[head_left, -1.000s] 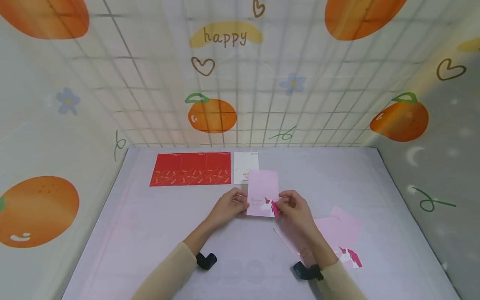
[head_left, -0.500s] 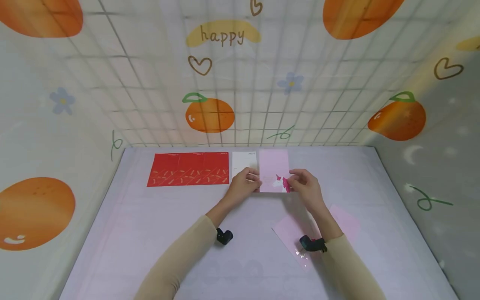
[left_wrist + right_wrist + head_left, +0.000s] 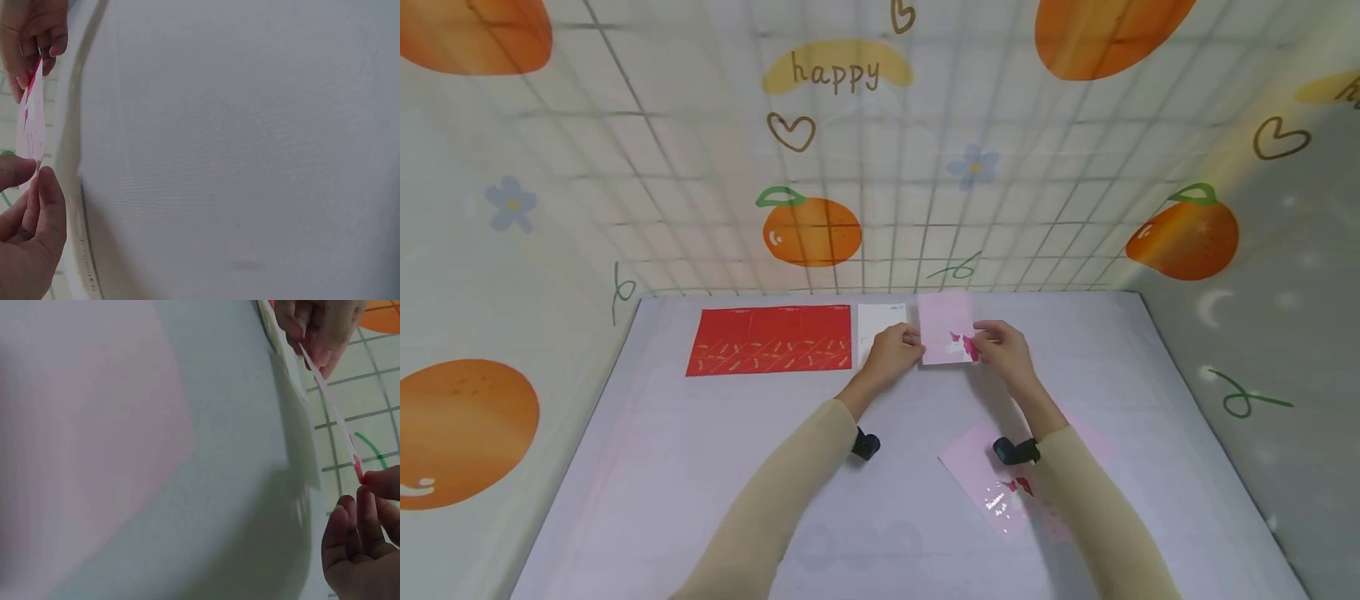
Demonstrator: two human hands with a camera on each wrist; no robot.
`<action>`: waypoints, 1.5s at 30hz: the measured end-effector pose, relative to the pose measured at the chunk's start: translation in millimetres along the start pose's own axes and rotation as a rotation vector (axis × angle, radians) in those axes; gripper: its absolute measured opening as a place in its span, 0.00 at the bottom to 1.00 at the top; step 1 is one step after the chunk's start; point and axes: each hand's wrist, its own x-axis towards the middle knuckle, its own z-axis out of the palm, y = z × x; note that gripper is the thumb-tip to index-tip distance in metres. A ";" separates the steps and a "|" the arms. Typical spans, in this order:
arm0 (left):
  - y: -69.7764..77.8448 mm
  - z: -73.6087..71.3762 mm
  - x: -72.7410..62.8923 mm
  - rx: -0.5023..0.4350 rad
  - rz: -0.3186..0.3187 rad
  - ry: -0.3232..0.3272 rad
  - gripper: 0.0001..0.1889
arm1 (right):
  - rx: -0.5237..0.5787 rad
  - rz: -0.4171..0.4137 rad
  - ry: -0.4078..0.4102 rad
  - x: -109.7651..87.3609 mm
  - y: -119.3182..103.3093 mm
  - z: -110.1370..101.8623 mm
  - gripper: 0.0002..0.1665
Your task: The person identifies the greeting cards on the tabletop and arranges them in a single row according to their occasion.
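Note:
A pink card (image 3: 946, 327) with a unicorn print at its lower right corner is held up between both hands near the table's far edge. My left hand (image 3: 892, 350) pinches its lower left corner between thumb and fingers, as the left wrist view shows on the card (image 3: 32, 125). The lower right corner is pinched by my right hand (image 3: 1004, 354), partly over the unicorn. Edge-on in the right wrist view, the card (image 3: 334, 409) spans from one hand to the other. Just left of it lies a white card (image 3: 880, 323), partly hidden by the left hand.
Red printed cards (image 3: 771, 340) lie in a row at the back left. More pink cards (image 3: 973, 458) overlap on the table under the right forearm, one with shiny lettering. A printed curtain (image 3: 820, 150) over a wire grid rises behind the table (image 3: 700, 467).
Both hands have carried the pink card away from me and to the right, off the white card it overlapped, to beside it. The loose pink cards stay on the table.

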 end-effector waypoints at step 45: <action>-8.9 2.3 2.1 0.146 0.033 -0.034 0.17 | -0.210 0.068 -0.075 10.8 11.6 10.6 0.21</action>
